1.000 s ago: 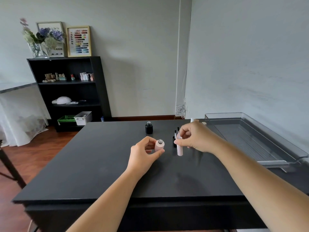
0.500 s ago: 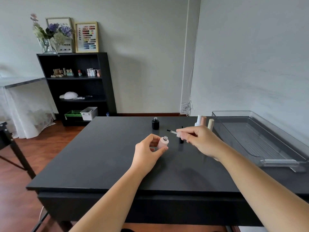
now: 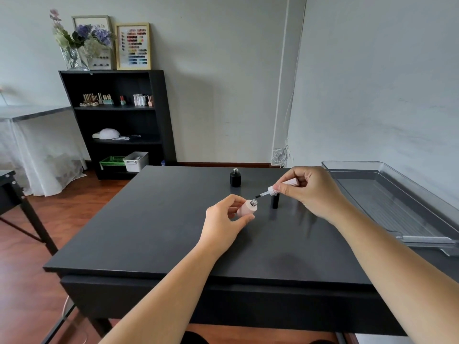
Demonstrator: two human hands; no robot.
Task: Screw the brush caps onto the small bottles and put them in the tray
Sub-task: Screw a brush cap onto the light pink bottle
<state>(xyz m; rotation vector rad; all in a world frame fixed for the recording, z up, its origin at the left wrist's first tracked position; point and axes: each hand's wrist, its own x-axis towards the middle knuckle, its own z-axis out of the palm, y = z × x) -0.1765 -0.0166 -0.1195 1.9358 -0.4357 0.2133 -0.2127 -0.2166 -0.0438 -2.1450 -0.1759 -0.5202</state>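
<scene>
My left hand (image 3: 223,220) holds a small pink bottle (image 3: 247,208) above the black table, tilted with its open threaded neck toward the right. My right hand (image 3: 310,191) pinches a pink brush cap (image 3: 282,187) held nearly level, its dark brush tip just short of the bottle's neck. A black bottle (image 3: 235,178) without a cap stands farther back on the table. A black brush cap (image 3: 275,201) stands upright under my right hand. The clear plastic tray (image 3: 422,234) lies at the right with nothing visible in it.
The black table (image 3: 161,219) ends at a near edge below my forearms. Behind it stands a black shelf unit (image 3: 119,120) with small bottles, and a second dark table (image 3: 10,189) sits at the left. Walls close off the back and right.
My right hand has lifted the pink brush cap off the table and turned it sideways, brush tip toward the pink bottle. My left hand tilted the bottle toward it. The camera view shifted.
</scene>
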